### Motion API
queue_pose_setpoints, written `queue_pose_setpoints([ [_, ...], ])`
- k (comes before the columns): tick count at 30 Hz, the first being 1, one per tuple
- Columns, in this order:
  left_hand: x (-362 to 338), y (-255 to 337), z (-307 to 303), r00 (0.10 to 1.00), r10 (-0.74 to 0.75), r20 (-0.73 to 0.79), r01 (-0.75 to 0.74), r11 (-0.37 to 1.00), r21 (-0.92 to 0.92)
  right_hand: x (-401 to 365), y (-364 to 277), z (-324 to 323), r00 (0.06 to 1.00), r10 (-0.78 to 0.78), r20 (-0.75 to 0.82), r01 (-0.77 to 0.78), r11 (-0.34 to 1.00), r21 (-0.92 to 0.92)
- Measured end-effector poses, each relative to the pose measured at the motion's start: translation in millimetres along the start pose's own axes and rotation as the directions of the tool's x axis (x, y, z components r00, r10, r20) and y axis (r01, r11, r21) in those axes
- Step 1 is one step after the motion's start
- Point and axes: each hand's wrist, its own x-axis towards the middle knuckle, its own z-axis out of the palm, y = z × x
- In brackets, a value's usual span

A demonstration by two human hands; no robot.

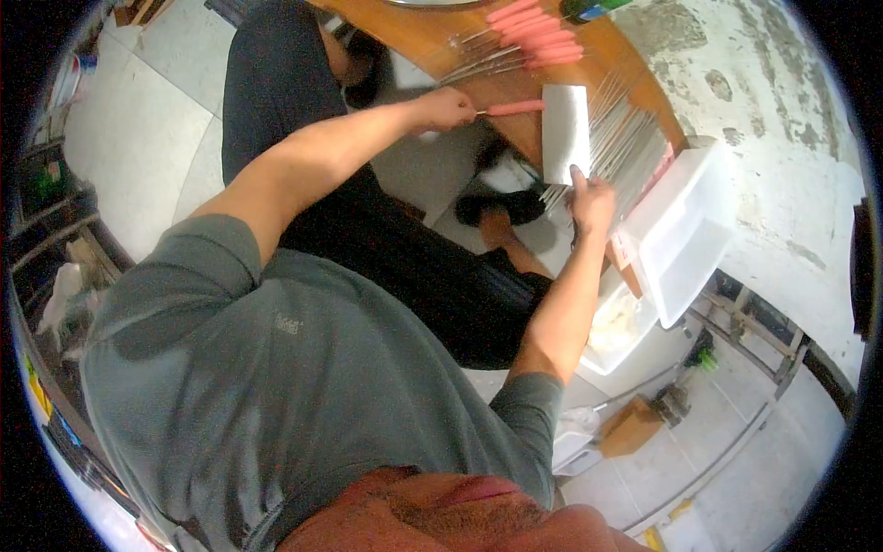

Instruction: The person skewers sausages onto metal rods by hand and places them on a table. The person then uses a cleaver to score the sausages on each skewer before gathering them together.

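My left hand (446,109) is closed on a thin metal skewer (480,112) that carries a pink sausage (515,108). The sausage points to the right, and its far end meets the edge of a flat whitish rectangular piece (566,133). That piece is in my right hand (593,202), fingers wrapped round its near end and thumb lying on its face. Beyond my hands, several skewered sausages (541,37) are bunched on the wooden table (635,28). A spread of bare skewers (621,138) lies beside and partly behind the rectangular piece.
Right of the skewers, a white plastic bin (690,235) leans at the table's edge, above another white container (612,336) with pale contents. A green bottle (589,9) stands near a rough wall (773,110). A cardboard box (630,425) sits on the tiled floor.
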Motion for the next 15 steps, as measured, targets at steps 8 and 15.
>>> queue_pose_setpoints([
  [8,-4.8,8.7,-3.6,0.999,0.048,0.024,-0.051,0.99,0.132,-2.9,16.3,-8.6,0.982,0.187,0.0,-0.169,0.889,0.425],
  [15,-10.1,41.8,-6.1,0.928,0.348,-0.129,-0.304,0.912,0.276,1.3,10.6,9.7,0.952,0.29,0.096,-0.265,0.627,0.732],
])
